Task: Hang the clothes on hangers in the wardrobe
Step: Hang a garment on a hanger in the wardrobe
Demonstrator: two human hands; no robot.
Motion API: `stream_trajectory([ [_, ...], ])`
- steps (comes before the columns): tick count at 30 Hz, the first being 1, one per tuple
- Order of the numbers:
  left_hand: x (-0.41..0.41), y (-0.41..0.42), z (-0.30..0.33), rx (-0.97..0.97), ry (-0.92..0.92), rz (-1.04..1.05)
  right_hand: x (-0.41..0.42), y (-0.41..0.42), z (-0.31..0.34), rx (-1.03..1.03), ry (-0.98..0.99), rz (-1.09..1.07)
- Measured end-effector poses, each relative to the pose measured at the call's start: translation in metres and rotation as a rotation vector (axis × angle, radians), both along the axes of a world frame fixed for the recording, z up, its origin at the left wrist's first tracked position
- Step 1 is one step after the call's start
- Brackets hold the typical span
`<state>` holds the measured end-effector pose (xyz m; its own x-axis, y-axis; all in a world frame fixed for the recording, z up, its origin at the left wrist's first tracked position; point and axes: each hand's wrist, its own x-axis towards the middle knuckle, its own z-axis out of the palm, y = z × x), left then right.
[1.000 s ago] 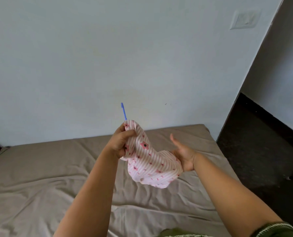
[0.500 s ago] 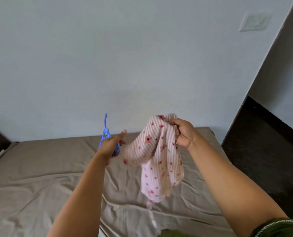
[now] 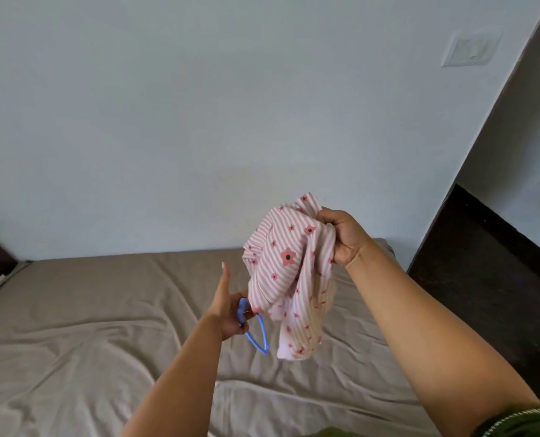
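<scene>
1. Our right hand [image 3: 341, 238], right of centre in the frame, is clenched round the top of a bunched pink striped garment [image 3: 289, 272] with small flowers, which hangs down from the fist above the bed [image 3: 73, 326].
2. Our left hand [image 3: 229, 305], lower and just left of centre, grips the blue hanger [image 3: 257, 337]; the thumb and one finger stick out straight while the rest curl round the plastic. Most of the hanger is hidden by the hand, and only a curved loop shows below it, pointing down and to the right.
3. The relation that matters: the hanger sits just below and left of the garment's lower left fold, touching it or nearly so; we cannot tell which.
4. We judge that the garment hangs with its long axis roughly upright, so the hanger must enter from below and left.
5. No wardrobe shows in this view.
</scene>
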<state>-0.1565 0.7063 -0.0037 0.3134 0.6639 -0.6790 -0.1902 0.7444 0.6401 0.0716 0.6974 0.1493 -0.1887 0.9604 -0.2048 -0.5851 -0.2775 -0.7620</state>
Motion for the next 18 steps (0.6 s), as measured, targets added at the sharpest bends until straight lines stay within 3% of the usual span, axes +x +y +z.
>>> stream_trajectory([
  [3, 0.004, 0.001, 0.012, 0.009, -0.18, -0.106, 0.003, -0.002, -0.009, 0.008, 0.002, 0.04],
  [6, 0.013, 0.002, 0.029, 0.123, -0.227, -0.107, 0.002, -0.004, -0.022, -0.013, -0.047, 0.065],
  [10, 0.015, 0.007, 0.041, 0.263, -0.106, -0.142, 0.003, -0.009, -0.031, -0.022, -0.089, 0.081],
  [14, 0.023, 0.002, 0.036, 0.207, 0.019, -0.179, -0.001, -0.012, -0.032, -0.006, -0.067, 0.095],
  [18, 0.038, -0.017, 0.026, 0.149, -0.114, -0.16, -0.006, -0.013, -0.028, 0.01, 0.011, 0.126],
])
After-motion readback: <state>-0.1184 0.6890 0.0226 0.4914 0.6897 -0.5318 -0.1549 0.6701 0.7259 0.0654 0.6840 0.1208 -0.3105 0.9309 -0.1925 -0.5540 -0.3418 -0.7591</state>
